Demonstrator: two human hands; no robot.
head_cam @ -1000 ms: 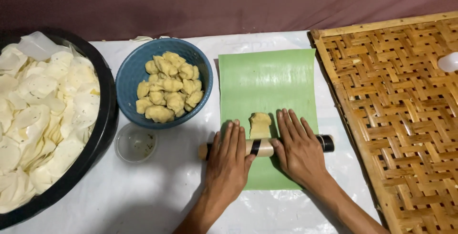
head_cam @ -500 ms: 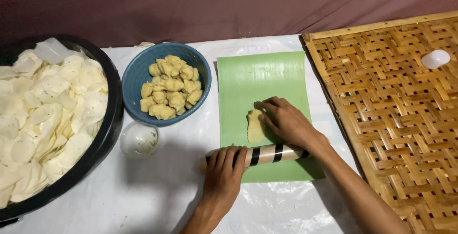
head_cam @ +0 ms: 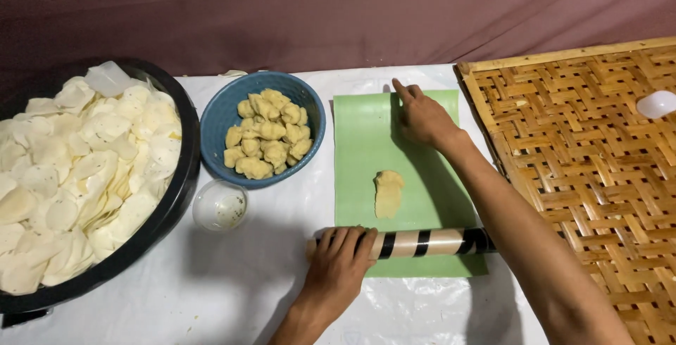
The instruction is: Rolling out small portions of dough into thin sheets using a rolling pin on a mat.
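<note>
A green sheet [head_cam: 362,148] lies on the white table in front of me. A small flattened piece of yellow dough [head_cam: 388,192] rests on its middle. My left hand [head_cam: 343,257] lies over the left end of a striped rolling pin [head_cam: 429,242], which sits across the sheet's near edge. My right hand [head_cam: 421,114] reaches to the sheet's far edge, fingertips touching it there, holding nothing.
A blue bowl [head_cam: 217,121] of dough lumps stands left of the sheet. A large black basin [head_cam: 184,176] of thin white discs fills the left side. A small clear cup [head_cam: 219,205] sits between them. A woven bamboo tray [head_cam: 591,169] with one white disc [head_cam: 656,103] lies at the right.
My right hand has left the dough and moved up to the sheet's far edge. The rolling pin has come back toward me, off the dough, with only my left hand on it.
</note>
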